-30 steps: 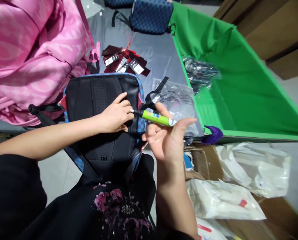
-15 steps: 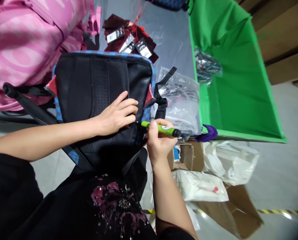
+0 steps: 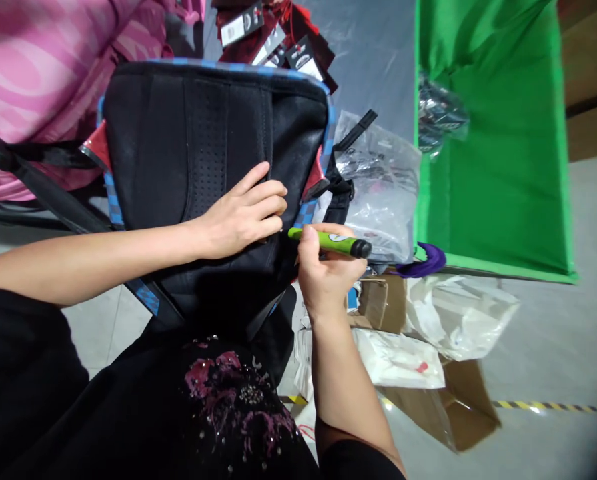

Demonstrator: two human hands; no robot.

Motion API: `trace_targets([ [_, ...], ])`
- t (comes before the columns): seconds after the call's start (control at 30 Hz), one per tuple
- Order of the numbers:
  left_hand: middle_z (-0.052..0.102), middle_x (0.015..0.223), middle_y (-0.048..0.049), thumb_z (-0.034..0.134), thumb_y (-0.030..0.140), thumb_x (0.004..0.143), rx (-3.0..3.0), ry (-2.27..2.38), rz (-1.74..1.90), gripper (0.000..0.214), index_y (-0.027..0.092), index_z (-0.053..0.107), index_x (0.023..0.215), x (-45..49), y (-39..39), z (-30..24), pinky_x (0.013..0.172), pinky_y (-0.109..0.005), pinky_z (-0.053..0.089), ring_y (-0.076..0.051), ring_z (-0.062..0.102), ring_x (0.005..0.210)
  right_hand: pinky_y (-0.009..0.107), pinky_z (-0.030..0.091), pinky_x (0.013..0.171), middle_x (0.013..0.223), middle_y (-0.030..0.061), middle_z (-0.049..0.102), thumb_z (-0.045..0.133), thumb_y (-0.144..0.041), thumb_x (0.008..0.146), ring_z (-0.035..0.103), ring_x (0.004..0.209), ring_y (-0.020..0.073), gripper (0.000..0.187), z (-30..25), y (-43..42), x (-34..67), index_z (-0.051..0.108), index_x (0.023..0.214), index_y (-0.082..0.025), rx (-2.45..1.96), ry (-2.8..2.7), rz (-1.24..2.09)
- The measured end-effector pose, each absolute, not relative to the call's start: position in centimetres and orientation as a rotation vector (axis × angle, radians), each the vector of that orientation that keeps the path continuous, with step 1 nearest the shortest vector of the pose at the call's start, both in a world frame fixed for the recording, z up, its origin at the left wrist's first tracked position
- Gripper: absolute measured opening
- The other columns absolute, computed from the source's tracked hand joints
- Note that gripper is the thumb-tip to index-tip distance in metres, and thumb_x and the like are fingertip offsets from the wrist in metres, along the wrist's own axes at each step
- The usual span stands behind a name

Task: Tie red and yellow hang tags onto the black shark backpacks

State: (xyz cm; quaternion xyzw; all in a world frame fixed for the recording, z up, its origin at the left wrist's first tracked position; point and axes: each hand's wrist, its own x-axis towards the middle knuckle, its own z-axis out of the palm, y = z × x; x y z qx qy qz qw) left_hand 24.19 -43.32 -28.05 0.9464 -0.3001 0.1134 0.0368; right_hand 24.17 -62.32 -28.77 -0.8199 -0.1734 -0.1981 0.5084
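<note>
A black backpack (image 3: 158, 160) with blue checkered edging and red corner pieces lies back panel up in front of me. My left hand (image 3: 243, 217) rests on the panel, fingers spread and slightly bent; its thumb is mostly hidden. In my right hand (image 3: 331, 273) is a green pen-shaped tool (image 3: 328, 241) with a black end and a pale oval label. Its thin tip points left, close to my left fingertips at the panel's lower right. Whether the tip touches the fabric, I cannot tell.
Pink bags (image 3: 63, 80) crowd the left. Dark red pieces with tags (image 3: 305, 57) lie behind the backpack. A clear plastic bag (image 3: 383, 200) and a green fabric bin (image 3: 498, 167) are at right. Cardboard boxes (image 3: 465, 407) and white plastic bags (image 3: 463, 320) stand below.
The view has shifted and tilted, so the backpack appears larger and higher. Both hands keep nearly the same places on it, with the green pen-shaped tool still in my right hand.
</note>
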Motion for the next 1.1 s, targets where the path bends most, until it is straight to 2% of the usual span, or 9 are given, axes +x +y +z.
trace_targets([
  [0.53, 0.061, 0.119, 0.0035, 0.035, 0.031, 0.1, 2.875, -0.89, 0.336, 0.029, 0.027, 0.063, 0.104, 24.6, -43.5, -28.3, 0.121, -0.059, 0.022, -0.02, 0.051, 0.131, 0.023, 0.045, 0.049, 0.068, -0.0011, 0.064, 0.059, -0.039, 0.093, 0.056, 0.047, 0.0103, 0.023, -29.5, -62.4, 24.1, 0.062, 0.083, -0.017, -2.044, -0.36, -0.487],
  [0.9, 0.062, 0.12, 0.0024, 0.047, 0.033, 0.096, 2.84, -0.857, 0.296, 0.022, 0.028, 0.065, 0.106, 24.6, -43.4, -28.2, 0.119, -0.057, 0.029, -0.023, 0.052, 0.129, 0.026, 0.048, 0.051, 0.069, 0.0001, 0.064, 0.058, -0.045, 0.092, 0.057, 0.049, 0.0123, 0.027, -30.0, -62.4, 23.9, 0.063, 0.086, -0.019, -2.039, -0.297, -0.457],
  [1.1, 0.062, 0.121, 0.0016, 0.047, 0.036, 0.096, 2.848, -0.858, 0.274, 0.023, 0.029, 0.065, 0.108, 24.7, -43.3, -28.1, 0.119, -0.056, 0.029, -0.024, 0.052, 0.129, 0.026, 0.049, 0.054, 0.071, 0.0007, 0.065, 0.059, -0.045, 0.092, 0.058, 0.052, 0.0127, 0.027, -30.4, -62.3, 23.8, 0.064, 0.087, -0.019, -2.021, -0.28, -0.446],
])
